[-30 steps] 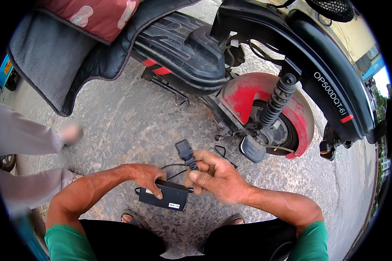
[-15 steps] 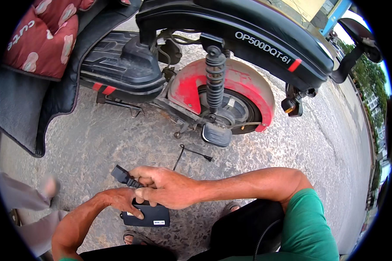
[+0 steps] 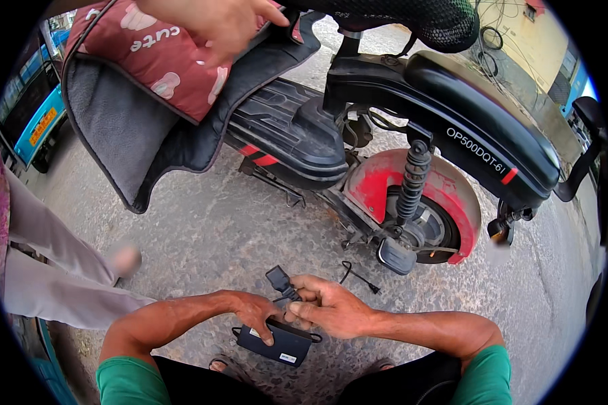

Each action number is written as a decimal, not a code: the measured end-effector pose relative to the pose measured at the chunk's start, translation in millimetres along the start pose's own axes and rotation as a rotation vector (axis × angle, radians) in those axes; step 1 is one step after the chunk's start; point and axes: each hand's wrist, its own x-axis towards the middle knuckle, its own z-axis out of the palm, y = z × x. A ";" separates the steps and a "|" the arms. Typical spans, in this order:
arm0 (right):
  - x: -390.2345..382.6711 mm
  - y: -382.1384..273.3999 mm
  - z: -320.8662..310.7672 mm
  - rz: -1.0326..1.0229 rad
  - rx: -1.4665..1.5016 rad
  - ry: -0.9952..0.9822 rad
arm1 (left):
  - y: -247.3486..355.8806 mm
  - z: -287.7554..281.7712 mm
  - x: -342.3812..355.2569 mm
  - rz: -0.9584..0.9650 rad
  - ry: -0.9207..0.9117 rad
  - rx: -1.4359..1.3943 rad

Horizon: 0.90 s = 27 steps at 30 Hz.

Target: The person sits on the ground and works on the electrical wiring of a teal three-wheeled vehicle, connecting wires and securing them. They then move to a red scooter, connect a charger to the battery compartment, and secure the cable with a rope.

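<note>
Black charger brick [image 3: 275, 341]: left hand [image 3: 253, 314] clamped on it; right hand [image 3: 327, 307] pinching its black plug [image 3: 279, 279] cable; scooter rear wheel [image 3: 422, 216] at 1 o'clock

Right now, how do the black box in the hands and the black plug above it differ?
The black box is a larger flat slab carrying a white label; the black plug is small and chunky. The left hand rests on the box; the right hand pinches the cable by the plug. Both are black.
</note>
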 end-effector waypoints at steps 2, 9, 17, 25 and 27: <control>3.4 -3.7 4.7 0.034 0.032 0.007 | -13.4 4.9 4.6 0.018 0.005 0.001; 6.9 -0.9 4.9 0.042 0.003 0.002 | 3.9 -2.7 -6.3 -0.068 -0.009 -0.014; 9.4 -16.8 -4.6 -0.020 0.011 0.057 | -69.5 9.9 22.3 -0.010 0.162 -0.110; 2.2 -52.8 -20.0 -0.069 -0.071 0.225 | -101.7 -8.1 27.0 -0.133 0.255 -0.136; -0.4 -66.0 -23.8 -0.098 -0.123 0.238 | -114.4 -8.0 29.6 -0.134 0.292 -0.147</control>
